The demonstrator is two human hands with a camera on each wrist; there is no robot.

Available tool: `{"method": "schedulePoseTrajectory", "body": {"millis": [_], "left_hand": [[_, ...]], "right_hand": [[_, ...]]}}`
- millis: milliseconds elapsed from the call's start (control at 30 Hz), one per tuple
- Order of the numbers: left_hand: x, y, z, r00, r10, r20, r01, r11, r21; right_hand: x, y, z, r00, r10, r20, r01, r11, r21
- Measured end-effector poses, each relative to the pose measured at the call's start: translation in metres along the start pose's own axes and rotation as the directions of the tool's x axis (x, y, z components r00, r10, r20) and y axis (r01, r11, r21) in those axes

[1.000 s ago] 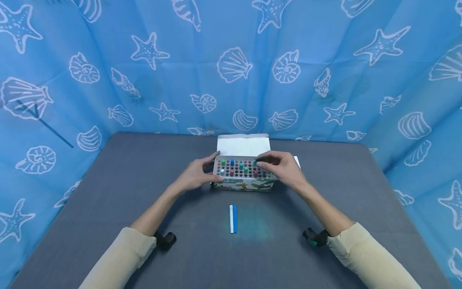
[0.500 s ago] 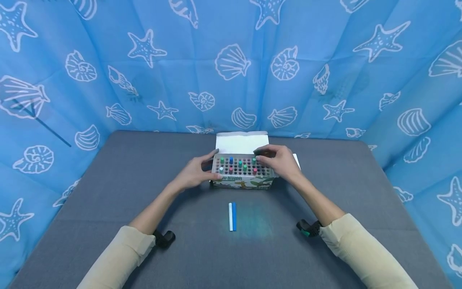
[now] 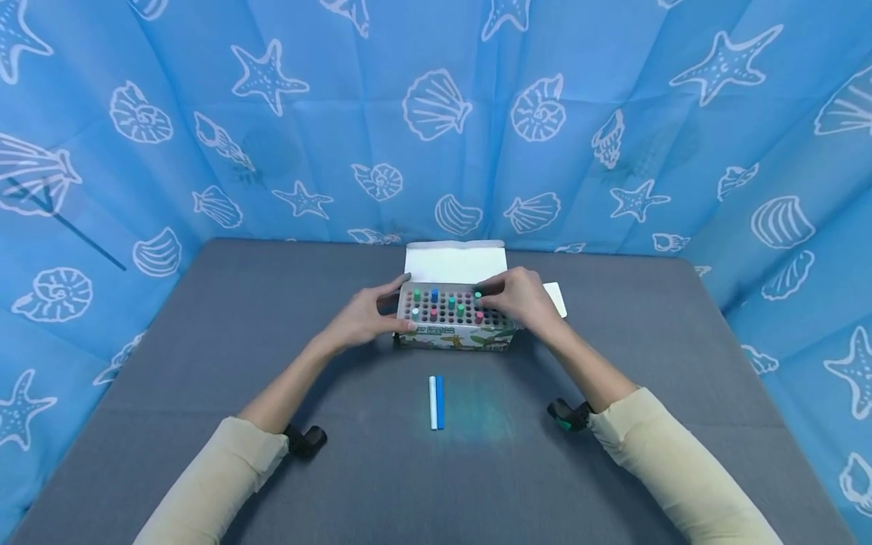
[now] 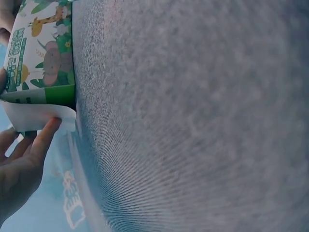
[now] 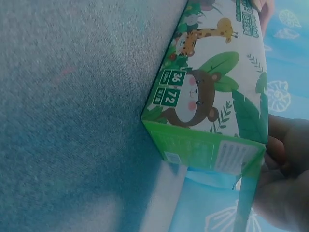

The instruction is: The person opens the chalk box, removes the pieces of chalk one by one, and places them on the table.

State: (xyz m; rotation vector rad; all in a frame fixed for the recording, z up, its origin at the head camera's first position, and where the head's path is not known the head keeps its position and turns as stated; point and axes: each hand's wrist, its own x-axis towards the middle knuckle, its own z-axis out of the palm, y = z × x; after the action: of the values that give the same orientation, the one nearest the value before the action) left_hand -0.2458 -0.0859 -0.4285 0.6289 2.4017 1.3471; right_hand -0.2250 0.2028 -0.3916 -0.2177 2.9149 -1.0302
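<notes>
A cardboard box (image 3: 456, 337) with jungle-animal print holds a grey tray (image 3: 443, 324) of round holes. Several coloured chalk-like sticks stand upright in it, among them a blue one (image 3: 434, 295) and a red one (image 3: 480, 317). My left hand (image 3: 368, 314) grips the box's left end, thumb on the front rim. In the left wrist view its fingers (image 4: 46, 137) lie against a white side flap (image 4: 38, 117). With thumb and forefinger, my right hand (image 3: 523, 301) pinches a green chalk-like stick (image 3: 478, 296) upright at the tray's back rows. The stick's lower end is hidden.
The box's white lid (image 3: 455, 263) is folded back behind it, and another white flap (image 3: 555, 298) sticks out on the right. A white stick (image 3: 432, 403) and a blue stick (image 3: 440, 403) lie side by side on the grey cloth, nearer me.
The head view has tilted up slightly, so everything sits lower in relation to it. My right forearm has swung inward while that hand stays at the green stick. My left hand keeps its place.
</notes>
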Motion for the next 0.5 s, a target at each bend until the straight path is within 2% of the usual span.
{"method": "schedulePoseTrajectory", "body": {"millis": [500], "left_hand": [[0.0008,-0.0004,-0.0006,1.0,0.001,-0.01,-0.001,1.0,0.006]], "right_hand": [[-0.0025,-0.0033,0.0075,0.997,-0.019,-0.081,0.015,0.999,-0.053]]}}
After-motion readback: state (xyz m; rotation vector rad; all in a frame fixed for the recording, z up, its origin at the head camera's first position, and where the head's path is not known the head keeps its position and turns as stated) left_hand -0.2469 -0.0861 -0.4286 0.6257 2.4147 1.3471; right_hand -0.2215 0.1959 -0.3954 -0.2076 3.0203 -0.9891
